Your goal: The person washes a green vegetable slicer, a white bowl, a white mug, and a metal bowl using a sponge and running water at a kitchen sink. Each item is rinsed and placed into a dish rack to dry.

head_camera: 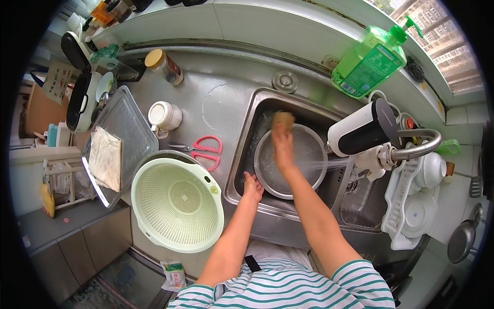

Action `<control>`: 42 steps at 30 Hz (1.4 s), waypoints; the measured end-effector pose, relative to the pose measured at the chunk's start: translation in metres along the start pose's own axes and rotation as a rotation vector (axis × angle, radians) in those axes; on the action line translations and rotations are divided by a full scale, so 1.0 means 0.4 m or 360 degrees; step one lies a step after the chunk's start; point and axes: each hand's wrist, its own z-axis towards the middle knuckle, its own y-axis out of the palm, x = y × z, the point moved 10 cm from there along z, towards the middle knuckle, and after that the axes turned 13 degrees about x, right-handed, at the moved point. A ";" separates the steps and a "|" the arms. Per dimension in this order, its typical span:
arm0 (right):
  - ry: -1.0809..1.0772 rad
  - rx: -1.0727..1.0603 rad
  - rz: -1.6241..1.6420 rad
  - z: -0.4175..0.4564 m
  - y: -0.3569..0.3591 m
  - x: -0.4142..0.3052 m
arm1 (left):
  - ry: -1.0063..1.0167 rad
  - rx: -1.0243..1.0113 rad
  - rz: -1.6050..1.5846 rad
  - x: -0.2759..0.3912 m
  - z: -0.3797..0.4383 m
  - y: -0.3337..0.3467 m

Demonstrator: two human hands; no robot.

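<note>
My right hand (283, 152) is over the metal basin (266, 181), holding a tan scrubbing sponge (283, 120) at the basin's far rim. Both the sponge and fingertips are motion-blurred. My left hand (253, 188) is by the basin's near left rim with its fingers spread; whether it touches the rim cannot be made out. The round basin sits inside a stainless-steel sink (240, 166). From the white and black faucet unit (357, 129) on the right, water sprays sideways into the basin.
Left of the sink are red-handled scissors (206, 152), a pale green colander (177, 243), a white lidded jar (165, 115) and a metal tray (127, 116) bearing a folded cloth (105, 158). A green soap bottle (368, 63) stands behind; a white dish rack (401, 204) is right.
</note>
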 end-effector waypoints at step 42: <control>0.0768 -0.0889 0.1251 -0.376 -0.291 0.077 | 0.0745 0.0040 0.1591 0.110 -0.283 0.082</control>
